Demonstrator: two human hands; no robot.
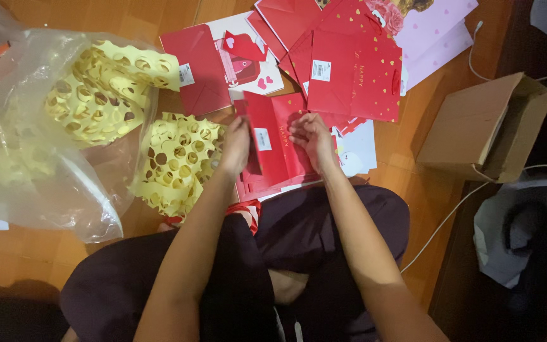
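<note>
Wooden floor all around. Left hand and right hand both holding flat red bag. Yellow holey paper just left of red bag, brown box far right.

The clear plastic bag and pink paper bags run off the frame's edges.

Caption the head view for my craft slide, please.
Seated on a wooden floor, left hand and right hand hold a flat red paper bag.

Glossy red paper bag, perforated yellow paper, wooden floor
</note>
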